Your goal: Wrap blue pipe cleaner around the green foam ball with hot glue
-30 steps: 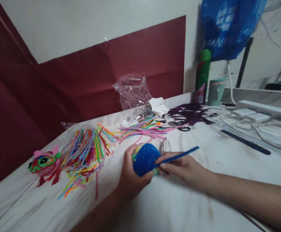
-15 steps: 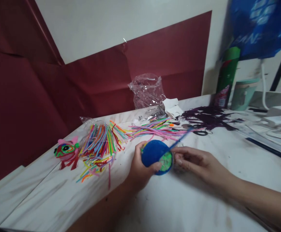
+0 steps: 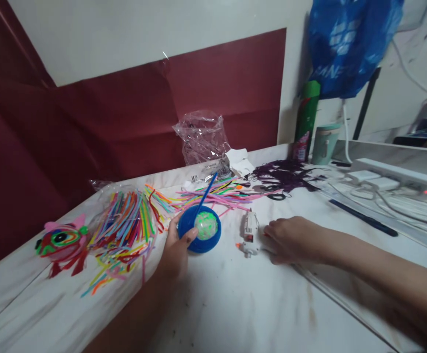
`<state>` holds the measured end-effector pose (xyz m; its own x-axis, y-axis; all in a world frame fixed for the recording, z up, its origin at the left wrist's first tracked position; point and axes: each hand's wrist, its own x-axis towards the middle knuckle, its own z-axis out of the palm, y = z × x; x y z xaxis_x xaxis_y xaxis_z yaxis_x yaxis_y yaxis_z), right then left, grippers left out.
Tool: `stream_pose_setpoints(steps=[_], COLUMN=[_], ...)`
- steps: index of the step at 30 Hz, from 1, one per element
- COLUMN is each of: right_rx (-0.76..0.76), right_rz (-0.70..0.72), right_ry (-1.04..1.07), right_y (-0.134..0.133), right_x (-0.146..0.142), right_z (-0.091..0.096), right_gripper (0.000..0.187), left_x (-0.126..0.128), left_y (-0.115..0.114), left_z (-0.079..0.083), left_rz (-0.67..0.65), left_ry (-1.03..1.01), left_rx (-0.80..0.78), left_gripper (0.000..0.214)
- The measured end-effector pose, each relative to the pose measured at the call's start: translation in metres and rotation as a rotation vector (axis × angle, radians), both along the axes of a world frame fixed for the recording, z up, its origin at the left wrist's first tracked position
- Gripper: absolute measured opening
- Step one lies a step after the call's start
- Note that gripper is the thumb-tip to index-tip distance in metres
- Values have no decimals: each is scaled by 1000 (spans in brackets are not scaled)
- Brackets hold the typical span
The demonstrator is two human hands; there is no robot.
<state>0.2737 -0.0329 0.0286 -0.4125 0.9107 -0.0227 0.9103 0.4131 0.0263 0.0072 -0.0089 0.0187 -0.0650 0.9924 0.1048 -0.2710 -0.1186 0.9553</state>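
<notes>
My left hand (image 3: pixel 176 247) grips a ball (image 3: pixel 200 229) wrapped in blue pipe cleaner, its bare green patch turned toward me. A loose blue pipe-cleaner end (image 3: pixel 206 192) sticks up from the ball. My right hand (image 3: pixel 290 239) rests on the white table (image 3: pixel 242 304), fingers curled beside a small white glue gun (image 3: pixel 249 234) with an orange tip. The fingertips touch or nearly touch the gun; whether they hold it is unclear.
Heaps of coloured pipe cleaners (image 3: pixel 132 223) lie left of the ball, more behind (image 3: pixel 224 192). A red-and-green pipe-cleaner fish (image 3: pixel 62 242) sits far left. Behind are a clear plastic bag (image 3: pixel 202 137), purple strands (image 3: pixel 283 174), a green can (image 3: pixel 307 120), a cup (image 3: pixel 323 143), a power strip (image 3: pixel 397 176).
My right hand let go of the blue pipe-cleaner end and moved right to the glue gun. My left hand turned the ball so the green patch faces up.
</notes>
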Motion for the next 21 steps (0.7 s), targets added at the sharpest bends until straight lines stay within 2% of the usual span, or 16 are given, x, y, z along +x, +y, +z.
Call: stream_pose_setpoints(steps=[4, 9, 11, 13, 16, 21], right_rx=[19, 60, 67, 39, 35, 132], right_rz=[-10, -6, 12, 63, 196, 238], right_ry=[76, 327, 483, 739, 1029, 1038], right_y=[3, -5, -14, -24, -37, -40], right_x=[-1, -1, -4, -9, -19, -27], right_z=[0, 10, 15, 18, 13, -4], right_gripper=[15, 14, 20, 28, 23, 13], left_x=[2, 0, -1, -1, -2, -8], left_y=[0, 4, 5, 6, 8, 13], left_z=[-4, -3, -3, -6, -16, -28], left_rz=[-46, -42, -29, -44, -115, -141], left_ry=[-23, -74, -48, -35, -14, 107], left_rx=[0, 2, 0, 2, 24, 96], left_gripper=[76, 78, 76, 76, 80, 84])
